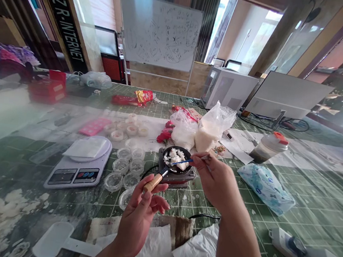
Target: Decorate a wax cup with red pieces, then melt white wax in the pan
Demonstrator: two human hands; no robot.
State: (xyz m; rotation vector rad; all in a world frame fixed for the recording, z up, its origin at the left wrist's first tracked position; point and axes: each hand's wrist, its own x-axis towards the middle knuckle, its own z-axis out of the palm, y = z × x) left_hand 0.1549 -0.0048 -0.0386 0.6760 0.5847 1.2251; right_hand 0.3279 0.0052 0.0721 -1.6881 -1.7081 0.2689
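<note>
A small black pan (175, 165) holding white wax-like chunks (176, 157) rests on a little heater (180, 179) in the middle of the green cutting mat. My left hand (143, 213) grips the pan's wooden handle (153, 182) between thumb and fingers. My right hand (215, 180) pinches a thin blue stick (182, 162), whose tip reaches into the white chunks. Behind the pan stand clear plastic bags of white material (211, 129).
A white kitchen scale (80, 163) sits to the left, with several small clear cups (125, 168) beside it. A tissue pack (265, 187) and a lidded cup (268, 147) lie right. A power strip (306, 256), a white scoop (55, 239) and paper sheets lie near me.
</note>
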